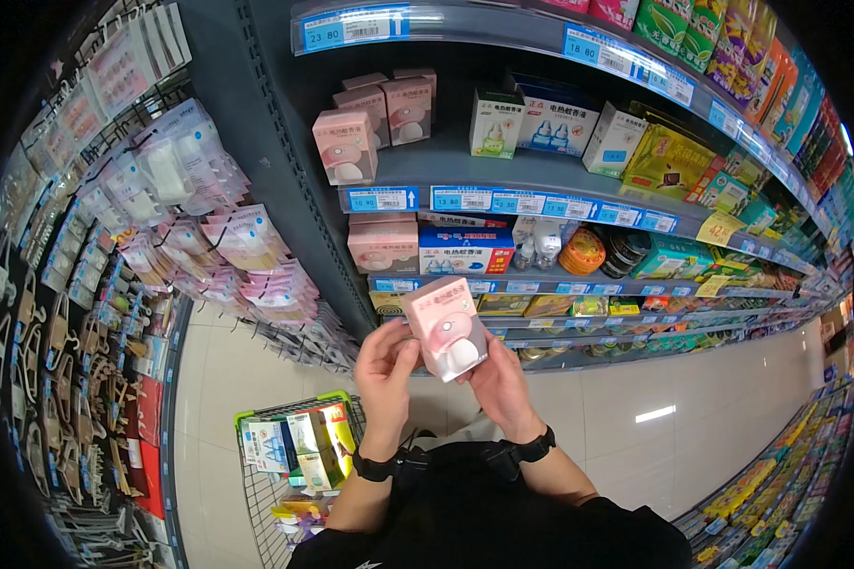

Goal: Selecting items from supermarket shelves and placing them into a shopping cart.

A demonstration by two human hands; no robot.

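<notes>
A pink and grey cardboard box (438,313) is held up in front of my chest, tilted, its printed front facing up towards me. My right hand (504,384) grips it along the right side and lower edge, with the thumb on the side. My left hand (386,370) has its thumb and curled fingers at the box's left side; some fingertips are hidden behind it. Matching pink boxes (345,148) stand at the left end of the shelf before me, and more pink boxes (383,245) sit one shelf lower.
At my left stands a wire shopping cart (252,491) with a green rim, holding several boxed goods. Other cartons (497,122) and tins fill the shelves (427,167). Bagged goods (178,156) hang on hooks at the left. Tiled floor (612,427) extends to the right.
</notes>
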